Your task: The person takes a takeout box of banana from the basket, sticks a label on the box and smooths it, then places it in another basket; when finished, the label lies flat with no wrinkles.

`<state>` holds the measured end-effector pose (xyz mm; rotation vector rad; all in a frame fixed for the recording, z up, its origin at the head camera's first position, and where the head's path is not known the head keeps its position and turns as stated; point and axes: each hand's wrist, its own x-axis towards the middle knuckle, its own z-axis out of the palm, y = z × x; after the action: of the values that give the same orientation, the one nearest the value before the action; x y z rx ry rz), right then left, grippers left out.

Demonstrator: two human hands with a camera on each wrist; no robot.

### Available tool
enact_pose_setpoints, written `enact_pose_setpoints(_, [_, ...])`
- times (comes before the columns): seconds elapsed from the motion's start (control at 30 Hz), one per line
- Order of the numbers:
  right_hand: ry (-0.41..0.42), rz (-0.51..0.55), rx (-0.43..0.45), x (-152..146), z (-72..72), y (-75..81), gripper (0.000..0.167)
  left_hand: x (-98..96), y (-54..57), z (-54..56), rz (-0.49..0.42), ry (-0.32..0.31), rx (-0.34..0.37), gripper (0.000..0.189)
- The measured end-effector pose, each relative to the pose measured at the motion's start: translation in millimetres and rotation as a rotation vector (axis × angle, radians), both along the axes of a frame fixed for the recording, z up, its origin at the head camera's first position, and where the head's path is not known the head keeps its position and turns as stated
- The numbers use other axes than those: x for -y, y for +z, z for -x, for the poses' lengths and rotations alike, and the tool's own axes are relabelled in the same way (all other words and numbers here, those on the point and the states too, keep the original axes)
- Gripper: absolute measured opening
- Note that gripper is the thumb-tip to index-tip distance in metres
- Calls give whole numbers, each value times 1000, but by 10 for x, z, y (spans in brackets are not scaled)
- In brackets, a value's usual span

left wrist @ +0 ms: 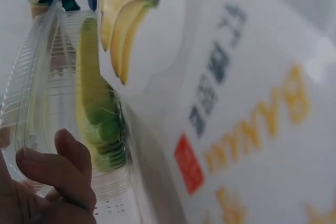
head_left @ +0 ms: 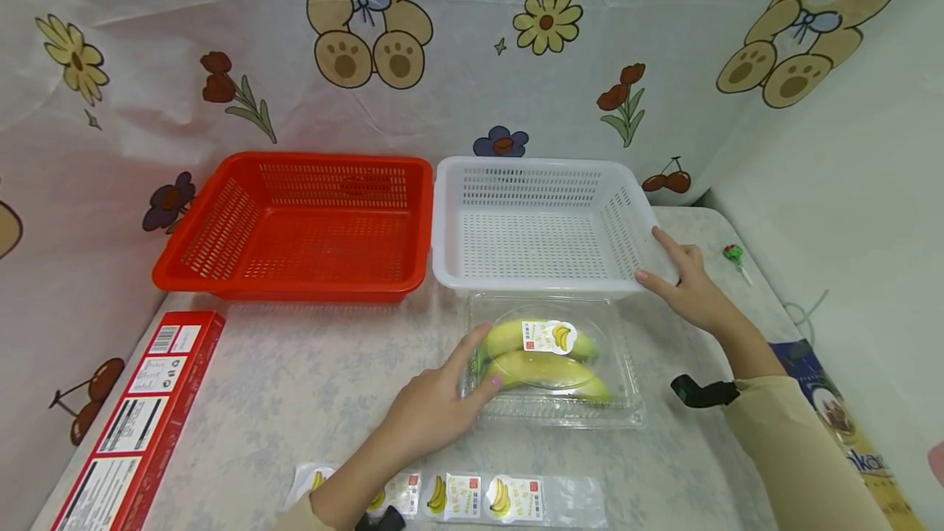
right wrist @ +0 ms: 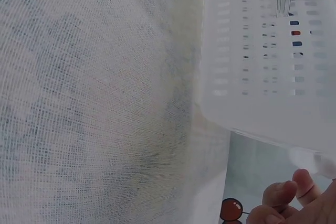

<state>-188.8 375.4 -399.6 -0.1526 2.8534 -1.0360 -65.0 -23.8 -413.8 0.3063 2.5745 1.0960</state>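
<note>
A clear plastic clamshell box (head_left: 627,388) lies closed on the table, with two yellow-green bananas (head_left: 549,369) inside and a banana sticker (head_left: 549,337) on its lid. At the box's left edge is my left hand (head_left: 435,404), thumb and forefinger extended onto the lid; its other fingers (left wrist: 58,174) lie loosely bent beside the box in the left wrist view. Directly behind the box stands a white perforated basket (head_left: 531,248) with nothing in it. My right hand (head_left: 693,289) holds its right rim near the front corner; the right wrist view shows bent fingers (right wrist: 283,195) beside that corner.
To the left of the white basket stands a red basket (head_left: 332,252). A red-and-white box (head_left: 140,424) lies along the left side. At the front is a strip of banana stickers (head_left: 472,498). A green-topped lollipop-like item (head_left: 735,259) and a dark blue-and-yellow package (head_left: 841,424) are at right.
</note>
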Motion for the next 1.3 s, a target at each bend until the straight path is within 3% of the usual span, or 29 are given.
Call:
enact_pose_setpoints(0.07, [10, 14, 21, -12, 12, -8, 88, -3, -16, 11, -29, 9, 2, 64])
enact_pose_setpoints(0.23, [15, 23, 59, -17, 22, -10, 90, 13, -23, 15, -160, 13, 86, 64])
enact_pose_setpoints(0.5, [26, 33, 50, -18, 3, 3, 89, 105, -20, -24, -353, 12, 201, 68])
enact_pose_setpoints(0.8, [34, 63, 53, -21, 2, 3, 91, 259, 16, -143, -359, 3, 157, 68])
enact_pose_setpoints(1.3, [44, 138, 81, -49, 16, -11, 94, 578, 260, -430, -344, -5, 192, 67])
